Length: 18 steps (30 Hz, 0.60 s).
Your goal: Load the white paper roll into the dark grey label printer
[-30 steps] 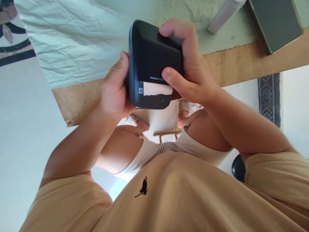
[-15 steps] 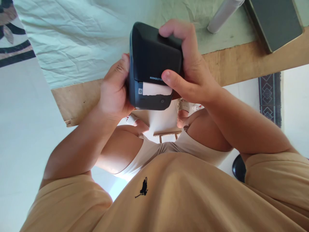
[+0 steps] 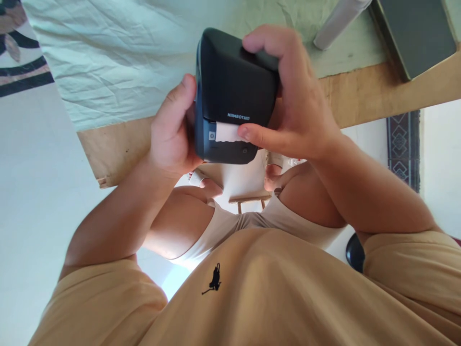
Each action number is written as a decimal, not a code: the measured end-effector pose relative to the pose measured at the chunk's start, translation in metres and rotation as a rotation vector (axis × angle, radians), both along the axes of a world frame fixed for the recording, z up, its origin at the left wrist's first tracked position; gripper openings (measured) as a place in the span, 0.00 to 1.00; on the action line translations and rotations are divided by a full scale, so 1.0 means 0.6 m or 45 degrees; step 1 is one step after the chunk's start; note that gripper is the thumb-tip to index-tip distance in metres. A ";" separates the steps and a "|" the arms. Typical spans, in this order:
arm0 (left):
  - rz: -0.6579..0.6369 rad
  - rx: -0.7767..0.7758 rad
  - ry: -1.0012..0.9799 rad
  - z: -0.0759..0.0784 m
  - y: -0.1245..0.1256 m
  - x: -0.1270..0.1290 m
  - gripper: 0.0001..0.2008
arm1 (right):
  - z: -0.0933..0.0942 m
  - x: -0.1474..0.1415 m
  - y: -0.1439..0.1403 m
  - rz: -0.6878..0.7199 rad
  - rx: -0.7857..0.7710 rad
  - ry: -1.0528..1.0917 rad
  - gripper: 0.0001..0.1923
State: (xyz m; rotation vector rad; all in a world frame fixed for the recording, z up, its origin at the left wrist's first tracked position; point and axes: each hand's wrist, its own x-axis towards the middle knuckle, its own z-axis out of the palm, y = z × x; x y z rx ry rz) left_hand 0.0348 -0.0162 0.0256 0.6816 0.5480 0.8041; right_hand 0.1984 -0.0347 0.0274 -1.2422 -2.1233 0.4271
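One black printer [image 3: 239, 72] sits in two hands at the upper centre of the frame, the left hand [image 3: 173, 127] clasping its left side, the right hand [image 3: 304, 98] curled around its right with the thumb over the one white paper strip [image 3: 226, 132] jutting from the slot; the closed cover hides the inside. At upper right, one pale cylinder [image 3: 339, 24] and one dark flat slab [image 3: 418, 38] rest on one cloth-covered table [image 3: 360, 93].
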 end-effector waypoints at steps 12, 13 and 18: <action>-0.040 0.054 0.007 -0.004 0.000 -0.004 0.23 | 0.030 -0.003 -0.006 -0.190 -0.030 -0.167 0.36; -0.005 0.044 -0.007 -0.004 -0.001 -0.002 0.23 | 0.030 -0.003 -0.007 -0.199 -0.022 -0.170 0.36; 0.102 0.068 0.057 -0.005 -0.001 0.000 0.20 | 0.033 -0.004 -0.011 -0.226 -0.048 -0.181 0.33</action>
